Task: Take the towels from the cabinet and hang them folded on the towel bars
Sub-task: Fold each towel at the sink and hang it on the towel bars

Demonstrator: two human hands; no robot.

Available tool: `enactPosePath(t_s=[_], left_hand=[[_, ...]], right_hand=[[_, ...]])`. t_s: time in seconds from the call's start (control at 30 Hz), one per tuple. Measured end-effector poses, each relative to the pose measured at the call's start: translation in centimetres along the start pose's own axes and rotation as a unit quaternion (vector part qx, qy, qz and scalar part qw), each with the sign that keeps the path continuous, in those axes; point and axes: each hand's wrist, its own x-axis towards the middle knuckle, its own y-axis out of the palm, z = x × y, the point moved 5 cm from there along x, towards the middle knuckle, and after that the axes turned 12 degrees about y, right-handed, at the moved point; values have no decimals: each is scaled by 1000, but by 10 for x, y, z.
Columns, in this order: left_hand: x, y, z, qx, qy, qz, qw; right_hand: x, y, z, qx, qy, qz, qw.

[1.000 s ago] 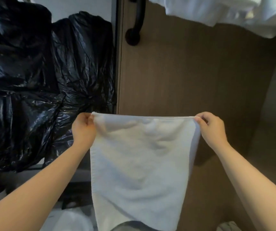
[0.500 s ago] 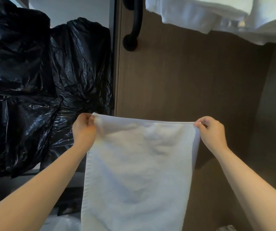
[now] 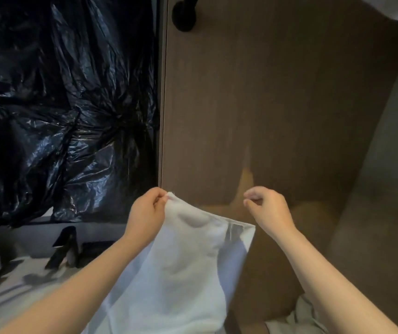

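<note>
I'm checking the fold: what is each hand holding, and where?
The left hand pinches the white towel by its upper left corner. The right hand is curled on nothing; the towel's other corner hangs free.

Left hand (image 3: 145,214) pinches the white towel (image 3: 188,266) by one top corner — right hand (image 3: 269,208) curled just beside it, holding nothing.

Both arms are stretched out in front, left forearm (image 3: 72,285) and right forearm (image 3: 325,273) bare and angling in toward each other. The left hand (image 3: 145,213) is pinching the top corner of the towel (image 3: 181,261) between thumb and curled fingers. The right hand (image 3: 269,208) is near it at about the same height, fingers curled in, nothing in them.
</note>
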Motion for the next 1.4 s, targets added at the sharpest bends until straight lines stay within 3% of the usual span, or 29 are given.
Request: enactPosePath(t_s=[0.13,0.27,0.53,0.73,0.9,1.07,1.23,1.4], left_hand=[[-35,24,-4,-16,6,41,999],[-56,32,-9,-28,16,58,998],[-84,32,-23,-47,33,52,997],[-92,34,-30,-51,46,51,996],[-97,35,-31,-79,18,56,995],[-108,33,-19,-126,-80,43,988],[-112,30,-19,-125,-80,27,989],[-111,31,-22,-136,-62,36,988]], right_hand=[[-46,43,-8,62,-22,120,991],[-85,73,-24,152,5,168,974],[-117,94,-33,227,8,129,965],[-120,97,-26,284,18,183,941],[-117,98,-24,257,-5,171,951],[-118,99,-26,271,12,168,948],[-123,101,-17,304,18,226,925],[-123,98,-8,310,0,217,926]])
